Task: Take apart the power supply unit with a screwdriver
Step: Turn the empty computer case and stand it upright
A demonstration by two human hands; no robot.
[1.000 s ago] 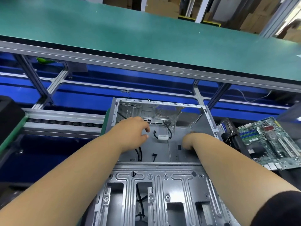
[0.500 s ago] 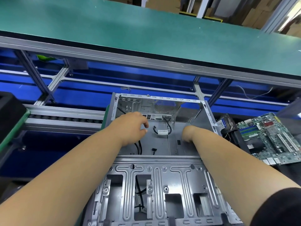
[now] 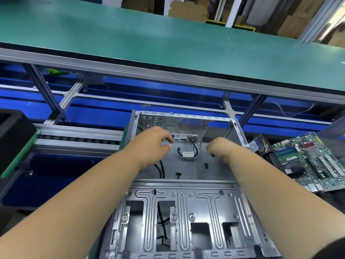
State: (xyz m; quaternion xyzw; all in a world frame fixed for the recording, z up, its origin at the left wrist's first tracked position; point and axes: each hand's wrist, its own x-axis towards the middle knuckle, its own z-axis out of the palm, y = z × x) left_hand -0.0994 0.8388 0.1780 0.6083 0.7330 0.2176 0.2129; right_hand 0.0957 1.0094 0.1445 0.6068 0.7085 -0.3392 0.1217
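While both hands reach inside | 1 case (image 3: 186,212) | 1 motherboard (image 3: 309,161) | grips unclear

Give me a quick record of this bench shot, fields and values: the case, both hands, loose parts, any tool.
case: open metal computer case, mostly gutted
left hand: left hand inside case, fingers loosely curled, nothing visibly held
right hand: right hand inside case, grasp unclear
cables: black cables on case floor
beside case: motherboard, to the right
screwdriver: none visible
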